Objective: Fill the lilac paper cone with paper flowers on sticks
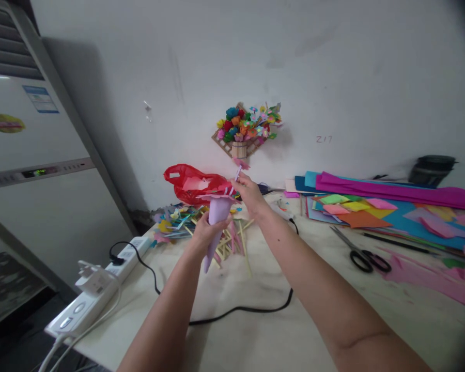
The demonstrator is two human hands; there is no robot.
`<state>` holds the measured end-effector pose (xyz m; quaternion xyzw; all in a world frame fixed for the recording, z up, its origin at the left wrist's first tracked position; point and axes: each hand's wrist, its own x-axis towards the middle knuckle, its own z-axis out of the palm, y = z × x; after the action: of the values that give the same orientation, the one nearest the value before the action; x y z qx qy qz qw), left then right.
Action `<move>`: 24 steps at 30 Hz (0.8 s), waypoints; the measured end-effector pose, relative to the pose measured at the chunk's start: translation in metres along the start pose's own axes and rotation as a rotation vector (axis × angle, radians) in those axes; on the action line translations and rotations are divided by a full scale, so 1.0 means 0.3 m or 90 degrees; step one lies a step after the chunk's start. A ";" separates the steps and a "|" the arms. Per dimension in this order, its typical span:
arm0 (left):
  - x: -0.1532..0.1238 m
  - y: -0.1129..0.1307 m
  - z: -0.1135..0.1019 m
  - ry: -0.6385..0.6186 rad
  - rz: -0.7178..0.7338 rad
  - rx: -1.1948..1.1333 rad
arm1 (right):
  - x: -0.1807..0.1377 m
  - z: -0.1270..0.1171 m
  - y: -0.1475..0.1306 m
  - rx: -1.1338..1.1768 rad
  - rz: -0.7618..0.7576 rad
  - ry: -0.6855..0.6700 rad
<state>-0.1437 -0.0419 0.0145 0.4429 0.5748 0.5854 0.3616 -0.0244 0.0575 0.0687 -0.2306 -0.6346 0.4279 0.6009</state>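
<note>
My left hand [206,230] is wrapped round a lilac paper cone [219,211], held with its point down above the table. A pink scalloped rim [216,198] edges the cone's wide top, and thin pale strips rise from its mouth. In my right hand [249,192] a paper flower [241,164] is pinched by its lilac stem, pink bloom uppermost, just above and right of the cone. Beneath the cone lies a loose pile of yellow and pink paper strips [232,243]. Behind it sits a red plastic bag [180,181] with pink paper inside.
Black-handled scissors [362,253] and a dark pencil [395,243] lie at right, near stacked coloured sheets [406,222]. A white power strip [96,289] runs along the left edge; a black cable [251,310] crosses the table. Paper flowers [248,124] hang on the wall.
</note>
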 end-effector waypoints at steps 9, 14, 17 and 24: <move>-0.001 -0.039 -0.045 -0.140 -0.101 -0.135 | -0.016 -0.024 0.026 0.068 0.044 -0.028; 0.004 -0.043 -0.049 -0.175 -0.102 -0.165 | -0.024 -0.026 0.008 0.012 0.019 -0.048; 0.007 -0.045 -0.054 -0.173 -0.095 -0.173 | -0.031 -0.024 -0.003 -0.021 -0.009 -0.073; -0.001 -0.041 -0.068 -0.208 -0.105 -0.199 | -0.035 -0.039 -0.001 0.024 -0.029 -0.091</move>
<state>-0.1636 -0.0484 0.0032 0.4219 0.4453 0.5563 0.5605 -0.0113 0.0520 0.0620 -0.1735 -0.6725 0.4416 0.5680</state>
